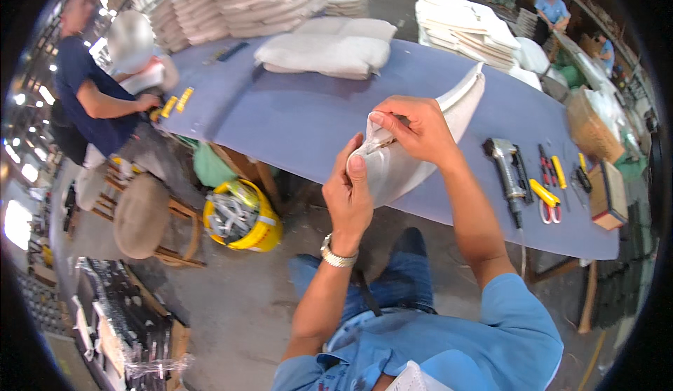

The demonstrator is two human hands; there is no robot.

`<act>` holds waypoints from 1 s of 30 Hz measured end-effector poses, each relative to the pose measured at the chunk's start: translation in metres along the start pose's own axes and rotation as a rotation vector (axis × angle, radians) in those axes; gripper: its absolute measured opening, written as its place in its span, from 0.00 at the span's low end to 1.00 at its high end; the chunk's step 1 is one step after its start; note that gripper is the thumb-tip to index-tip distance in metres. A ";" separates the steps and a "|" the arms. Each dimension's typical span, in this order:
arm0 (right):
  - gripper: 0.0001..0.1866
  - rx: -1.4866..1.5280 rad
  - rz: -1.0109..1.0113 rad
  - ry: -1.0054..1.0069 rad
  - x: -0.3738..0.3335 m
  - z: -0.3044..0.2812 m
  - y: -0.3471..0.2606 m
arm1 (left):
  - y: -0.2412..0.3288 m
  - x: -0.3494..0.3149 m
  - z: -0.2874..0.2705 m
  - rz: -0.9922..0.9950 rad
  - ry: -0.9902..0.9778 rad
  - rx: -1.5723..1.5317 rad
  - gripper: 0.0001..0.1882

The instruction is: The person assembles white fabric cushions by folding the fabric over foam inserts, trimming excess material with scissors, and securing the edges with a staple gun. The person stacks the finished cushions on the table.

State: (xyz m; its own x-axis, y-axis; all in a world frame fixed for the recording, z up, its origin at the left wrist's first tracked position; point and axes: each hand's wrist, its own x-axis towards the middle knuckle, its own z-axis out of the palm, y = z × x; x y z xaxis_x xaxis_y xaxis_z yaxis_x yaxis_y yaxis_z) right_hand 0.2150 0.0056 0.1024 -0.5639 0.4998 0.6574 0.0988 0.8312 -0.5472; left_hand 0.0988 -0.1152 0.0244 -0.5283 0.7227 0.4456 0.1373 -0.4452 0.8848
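A pale, padded seat cushion (459, 103) is held up over the near edge of the blue-grey table, its far end curving up to the right. My left hand (350, 184) grips the cushion's near corner, thumb on top. Closed in a pinch, my right hand (413, 128) holds the fabric edge at that same corner. A small opening or fold shows between the two hands; what lies inside it is too small to make out.
A pneumatic staple gun (506, 173), a yellow-handled cutter (545, 193), scissors (549, 213) and a box (607, 194) lie right. Cushion stacks (329, 47) stand behind. A yellow bucket (263, 230) of scraps is on the floor left. A co-worker (102, 89) stands at the table's left end.
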 end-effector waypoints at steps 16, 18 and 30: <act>0.04 -0.148 -0.272 -0.051 -0.043 0.023 -0.020 | -0.033 -0.050 -0.031 0.369 -0.112 0.037 0.22; 0.04 -0.159 -0.242 -0.049 -0.050 0.019 -0.021 | -0.036 -0.051 -0.031 0.446 -0.129 0.057 0.23; 0.07 0.033 -0.046 0.087 -0.083 -0.011 -0.010 | -0.043 0.001 -0.019 0.608 -0.198 0.148 0.32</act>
State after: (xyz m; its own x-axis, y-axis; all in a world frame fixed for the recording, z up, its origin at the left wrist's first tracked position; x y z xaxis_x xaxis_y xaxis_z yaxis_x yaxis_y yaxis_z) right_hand 0.2696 -0.0413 0.0589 -0.4934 0.4818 0.7241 0.0468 0.8461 -0.5310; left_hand 0.0768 -0.1055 -0.0159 -0.1580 0.4553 0.8762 0.4844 -0.7375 0.4706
